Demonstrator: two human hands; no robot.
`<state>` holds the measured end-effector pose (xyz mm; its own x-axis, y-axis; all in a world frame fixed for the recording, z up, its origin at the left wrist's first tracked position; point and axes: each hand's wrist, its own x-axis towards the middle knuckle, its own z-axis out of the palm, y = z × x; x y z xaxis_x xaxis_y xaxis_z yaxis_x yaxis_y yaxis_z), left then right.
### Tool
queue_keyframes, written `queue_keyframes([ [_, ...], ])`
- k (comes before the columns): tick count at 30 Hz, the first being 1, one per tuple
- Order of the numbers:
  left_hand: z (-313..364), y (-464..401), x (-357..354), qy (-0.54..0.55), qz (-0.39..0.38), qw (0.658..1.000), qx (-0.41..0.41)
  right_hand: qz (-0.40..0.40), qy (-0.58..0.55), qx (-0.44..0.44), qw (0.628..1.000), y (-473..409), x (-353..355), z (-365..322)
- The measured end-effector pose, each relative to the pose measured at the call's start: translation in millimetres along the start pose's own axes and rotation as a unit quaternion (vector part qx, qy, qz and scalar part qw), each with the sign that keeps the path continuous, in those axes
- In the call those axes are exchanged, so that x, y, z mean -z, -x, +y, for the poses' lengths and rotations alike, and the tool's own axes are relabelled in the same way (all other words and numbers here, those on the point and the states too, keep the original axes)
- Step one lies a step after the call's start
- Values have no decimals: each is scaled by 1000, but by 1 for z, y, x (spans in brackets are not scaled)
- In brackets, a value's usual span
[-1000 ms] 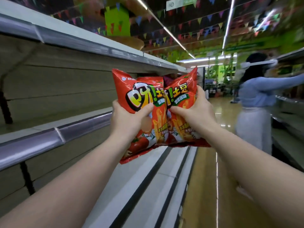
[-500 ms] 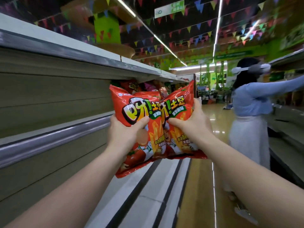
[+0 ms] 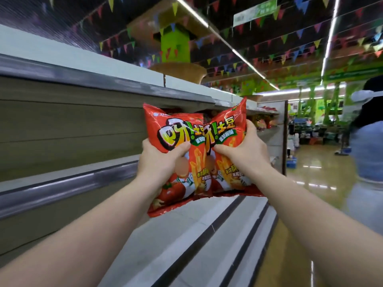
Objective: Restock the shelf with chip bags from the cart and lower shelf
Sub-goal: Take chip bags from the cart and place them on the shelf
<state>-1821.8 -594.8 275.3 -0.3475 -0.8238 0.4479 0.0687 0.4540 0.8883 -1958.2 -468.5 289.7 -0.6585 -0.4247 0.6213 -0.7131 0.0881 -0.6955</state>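
Much of the scene was blurred, above all the shelves (image 3: 87, 121) along the left of the frame and a person (image 3: 366, 146) in pale blue cut off by the right edge. Behind the bags, goods on a shelf near the centre were mostly hidden and could not be made out. The lower part of the left bag (image 3: 176, 150) was covered by the hand and wrist in front of it, and its right edge overlapped the right bag (image 3: 226, 141). The room was a shop aisle: grey shelf rails and brown back panels ran from the left toward the centre, a pale bottom shelf with dark stripes filled the lower middle, and a glossy yellowish floor lay at the right. Strings of coloured pennants and long light strips crossed the dark ceiling at the top. In the centre of the frame, both bare arms reached forward. The left hand (image 3: 159, 162) grasped the left bag, thumb across its front. The right hand (image 3: 244, 154) grasped the right bag likewise, fingers wrapped round its right edge. Both red bags stood upright, side by side and touching, held in the air beside the shelves.
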Motion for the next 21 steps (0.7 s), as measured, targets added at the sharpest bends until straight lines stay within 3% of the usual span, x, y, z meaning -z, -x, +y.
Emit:
queue_keyframes([
  [8,-15,-82,-43,-13,28,999,-11,-11,-32,3,999,-96,-33,32],
  [14,-14,-125,-56,-25,34,998,40,-41,-124,-53,990,-166,-61,61],
  [21,-3,-133,-65,-27,54,995,77,-193,-334,-155,909,-238,-112,96],
])
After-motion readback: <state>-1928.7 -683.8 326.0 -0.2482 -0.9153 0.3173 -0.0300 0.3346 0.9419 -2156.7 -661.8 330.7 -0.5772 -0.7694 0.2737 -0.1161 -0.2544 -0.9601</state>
